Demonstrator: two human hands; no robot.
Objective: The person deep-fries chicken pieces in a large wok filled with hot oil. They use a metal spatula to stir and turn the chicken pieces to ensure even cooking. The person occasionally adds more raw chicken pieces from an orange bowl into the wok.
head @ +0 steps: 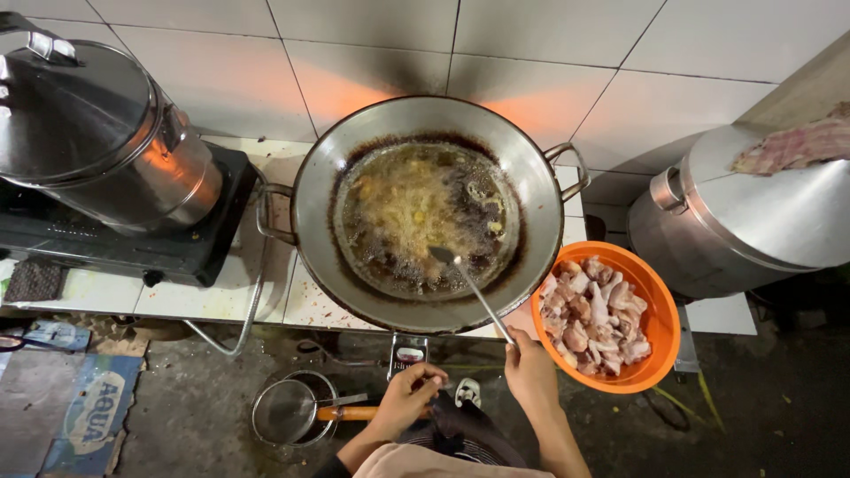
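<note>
The right hand (529, 365) is clamped on the handle end of a long metal spatula (469, 285), arm reaching up, blade dipped in bubbling oil in the wok (314, 204). The left hand (409, 394), bent inward, is closed on the wooden handle of a mesh strainer (292, 410) held low over the floor. An orange bowl of raw chicken (662, 329) sits just right of the wok.

Shiny dented metal wok (319, 204), glossy orange plastic bowl (660, 310), brushed steel pots (106, 133), glazed wall tiles (549, 35)
</note>
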